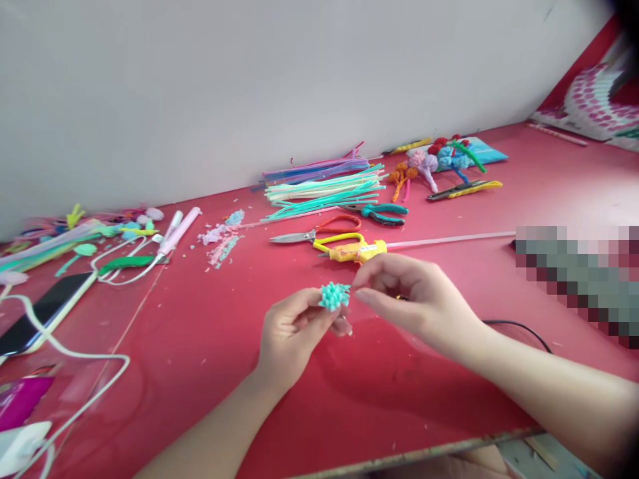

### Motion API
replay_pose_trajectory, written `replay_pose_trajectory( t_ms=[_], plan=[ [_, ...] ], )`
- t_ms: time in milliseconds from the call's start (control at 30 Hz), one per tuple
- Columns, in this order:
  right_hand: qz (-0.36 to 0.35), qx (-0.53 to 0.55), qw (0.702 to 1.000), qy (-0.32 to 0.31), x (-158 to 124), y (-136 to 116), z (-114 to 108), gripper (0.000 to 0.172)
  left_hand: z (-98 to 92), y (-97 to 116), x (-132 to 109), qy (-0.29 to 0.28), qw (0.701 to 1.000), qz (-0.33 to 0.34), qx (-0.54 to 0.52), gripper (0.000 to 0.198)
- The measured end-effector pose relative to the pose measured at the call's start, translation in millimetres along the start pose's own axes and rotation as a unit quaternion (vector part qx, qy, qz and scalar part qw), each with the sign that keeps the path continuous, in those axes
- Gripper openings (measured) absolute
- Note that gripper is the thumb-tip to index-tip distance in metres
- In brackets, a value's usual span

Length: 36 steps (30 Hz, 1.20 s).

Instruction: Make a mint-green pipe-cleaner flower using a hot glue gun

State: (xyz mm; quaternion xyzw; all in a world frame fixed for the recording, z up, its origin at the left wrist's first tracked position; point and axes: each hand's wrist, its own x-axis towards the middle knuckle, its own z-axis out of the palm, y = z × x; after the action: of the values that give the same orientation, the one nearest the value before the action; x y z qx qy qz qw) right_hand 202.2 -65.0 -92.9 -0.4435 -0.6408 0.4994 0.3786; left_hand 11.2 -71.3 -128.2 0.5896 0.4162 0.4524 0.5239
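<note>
My left hand pinches a small turquoise flower with many pointed petals, which looks made of pipe cleaner. It is held above the red table, its petals facing up. My right hand is just to the right of the flower, thumb and forefinger close together at the petal tips. Whether a petal is between those fingertips is too small to tell. Beyond the hands lie a yellow glue gun with a long pale stick in its back and scissors with red and yellow handles.
Turquoise pliers lie beside bundled pipe cleaners. Finished pipe-cleaner flowers and a yellow cutter are at the back right. On the left are a pink curling tool, fuzz scraps, a phone and a white cable.
</note>
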Motion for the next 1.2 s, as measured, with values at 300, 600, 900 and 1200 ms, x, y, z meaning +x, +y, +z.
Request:
replay_pose_trajectory(
  t_ms=[300, 600, 900, 1200],
  plan=[
    [-0.244, -0.322, 0.913, 0.056, -3, 18, 4, 0.013, 4.4, 5, 7, -0.066, 0.959, -0.183, -0.206, 0.010],
    [-0.288, -0.345, 0.888, 0.102, 0, 25, 7, 0.007, 4.2, 4, 7, -0.081, 0.949, -0.212, -0.220, 0.009],
    [-0.291, -0.350, 0.885, 0.098, 2, 26, 7, 0.005, 5.5, 5, 8, -0.077, 0.953, -0.210, -0.205, 0.007],
    [-0.293, -0.346, 0.887, 0.089, 1, 26, 7, 0.006, 5.7, 6, 7, -0.076, 0.956, -0.208, -0.192, 0.007]
  ],
)
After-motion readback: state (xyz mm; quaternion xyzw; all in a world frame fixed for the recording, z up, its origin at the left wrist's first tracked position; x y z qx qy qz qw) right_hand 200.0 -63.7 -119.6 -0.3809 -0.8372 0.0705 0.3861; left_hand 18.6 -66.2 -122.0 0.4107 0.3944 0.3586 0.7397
